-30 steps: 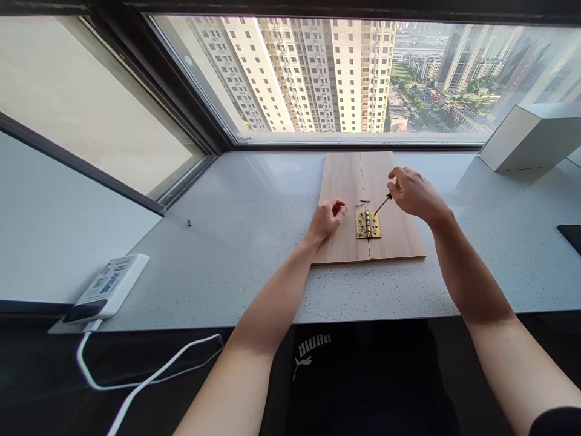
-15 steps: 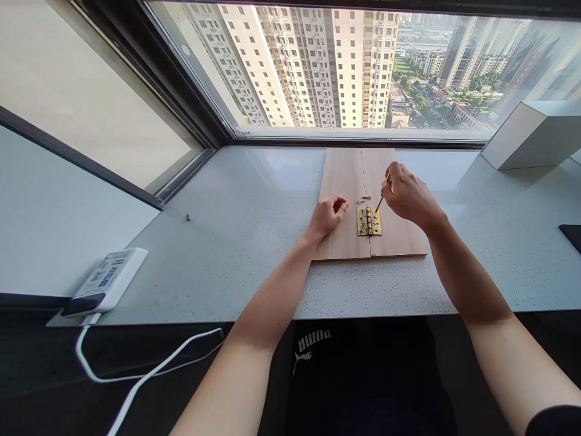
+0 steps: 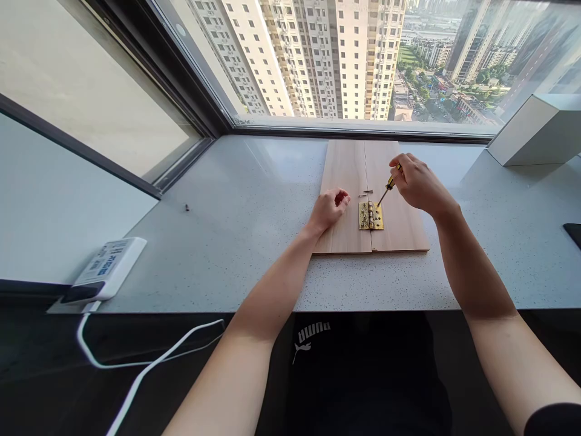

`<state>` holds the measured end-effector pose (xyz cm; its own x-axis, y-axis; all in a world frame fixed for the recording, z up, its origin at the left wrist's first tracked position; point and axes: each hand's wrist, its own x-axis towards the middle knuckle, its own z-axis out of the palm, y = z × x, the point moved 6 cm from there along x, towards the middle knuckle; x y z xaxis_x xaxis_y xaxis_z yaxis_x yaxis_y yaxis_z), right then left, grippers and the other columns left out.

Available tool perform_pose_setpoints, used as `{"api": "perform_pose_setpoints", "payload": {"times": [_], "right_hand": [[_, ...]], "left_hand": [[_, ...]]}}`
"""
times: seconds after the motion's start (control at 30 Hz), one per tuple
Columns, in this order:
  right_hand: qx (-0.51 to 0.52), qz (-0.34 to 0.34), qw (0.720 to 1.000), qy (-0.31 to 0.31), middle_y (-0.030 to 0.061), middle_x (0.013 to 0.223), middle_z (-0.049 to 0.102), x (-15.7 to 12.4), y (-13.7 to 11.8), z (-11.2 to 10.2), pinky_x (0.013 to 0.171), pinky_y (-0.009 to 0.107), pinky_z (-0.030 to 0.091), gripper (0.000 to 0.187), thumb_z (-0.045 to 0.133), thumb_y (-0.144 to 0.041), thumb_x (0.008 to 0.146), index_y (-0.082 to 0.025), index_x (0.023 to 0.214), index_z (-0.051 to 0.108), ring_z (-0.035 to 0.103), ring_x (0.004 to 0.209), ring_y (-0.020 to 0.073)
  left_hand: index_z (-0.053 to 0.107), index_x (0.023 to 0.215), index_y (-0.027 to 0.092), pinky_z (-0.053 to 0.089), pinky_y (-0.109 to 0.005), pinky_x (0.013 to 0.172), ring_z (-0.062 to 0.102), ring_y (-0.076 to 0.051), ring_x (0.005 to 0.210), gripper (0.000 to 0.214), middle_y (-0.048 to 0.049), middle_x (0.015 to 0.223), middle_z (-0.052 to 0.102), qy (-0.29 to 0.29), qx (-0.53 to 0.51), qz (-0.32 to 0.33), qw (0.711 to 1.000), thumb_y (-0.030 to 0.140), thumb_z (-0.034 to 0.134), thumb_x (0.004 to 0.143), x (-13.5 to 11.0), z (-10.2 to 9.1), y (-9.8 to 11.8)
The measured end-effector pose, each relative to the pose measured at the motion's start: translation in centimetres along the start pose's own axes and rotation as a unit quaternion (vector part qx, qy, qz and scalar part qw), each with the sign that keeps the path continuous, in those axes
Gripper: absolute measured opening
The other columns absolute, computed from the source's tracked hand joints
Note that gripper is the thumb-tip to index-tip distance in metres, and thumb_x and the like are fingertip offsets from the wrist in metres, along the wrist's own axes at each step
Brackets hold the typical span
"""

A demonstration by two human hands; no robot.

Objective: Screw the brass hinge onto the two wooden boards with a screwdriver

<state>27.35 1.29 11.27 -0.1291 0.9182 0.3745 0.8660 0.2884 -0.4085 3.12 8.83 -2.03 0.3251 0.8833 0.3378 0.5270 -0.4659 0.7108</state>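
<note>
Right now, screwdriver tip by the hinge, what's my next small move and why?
Probably lower the screwdriver tip onto the brass hinge's upper right corner: the right hand holds it slanted just above, the left hand rests on the board.

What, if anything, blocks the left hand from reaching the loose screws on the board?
Likely nothing, so yes. The left hand rests on the wooden board, with bare wood between it and the loose screws. The right hand holds the screwdriver just right of them.

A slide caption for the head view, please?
Right hand holds screwdriver at hinge on boards; left hand rests beside.
</note>
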Motion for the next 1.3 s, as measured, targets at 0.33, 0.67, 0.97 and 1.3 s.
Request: {"api": "perform_pose_setpoints", "payload": {"times": [0.33,0.67,0.97,1.3], "right_hand": [[-0.042,0.074,0.996,0.015,0.02,0.114,0.079,0.3,1.6,0.3,0.081,0.048,0.051,0.026,0.047,-0.041,0.119,-0.022,0.115,0.065,0.068,0.091,0.034],[-0.053,0.044,0.998,-0.005,0.0107,0.086,0.074,0.6,0.8,0.2,0.074,0.042,0.045,0.026,0.066,-0.046,0.114,-0.026,0.098,0.061,0.062,0.076,0.0289],[0.072,-0.009,0.997,-0.033,0.0126,0.11,0.08,0.3,1.2,0.6,0.085,0.043,0.053,0.022,0.054,-0.03,0.113,-0.024,0.132,0.065,0.073,0.094,0.0304],[-0.007,0.038,0.999,0.035,0.0025,0.072,0.063,0.6,0.7,0.2,0.068,0.037,0.034,0.046,0.065,-0.047,0.112,-0.031,0.082,0.035,0.05,0.066,0.0229]], "left_hand": [[0.08,0.103,0.021,0.066,-0.042,0.09,0.077,-0.027,0.094,0.024,-0.011,0.102,0.085,0.004,0.0,-0.001,1.0,0.04,0.066,0.105,0.0,-0.1,0.1],[0.079,0.101,0.022,0.066,-0.043,0.09,0.077,-0.028,0.095,0.022,-0.0101,0.102,0.085,-0.004,-0.005,-0.008,1.0,0.039,0.067,0.106,-0.1,-0.2,0.3],[0.079,0.101,0.02,0.065,-0.044,0.092,0.077,-0.028,0.094,0.021,-0.0102,0.101,0.085,-0.008,-0.003,-0.002,1.0,0.037,0.066,0.107,-0.2,-0.1,0.5],[0.081,0.102,0.021,0.065,-0.044,0.094,0.079,-0.028,0.095,0.021,-0.0099,0.101,0.086,-0.008,-0.002,-0.003,1.0,0.037,0.067,0.106,0.0,-0.1,0.2]]}}
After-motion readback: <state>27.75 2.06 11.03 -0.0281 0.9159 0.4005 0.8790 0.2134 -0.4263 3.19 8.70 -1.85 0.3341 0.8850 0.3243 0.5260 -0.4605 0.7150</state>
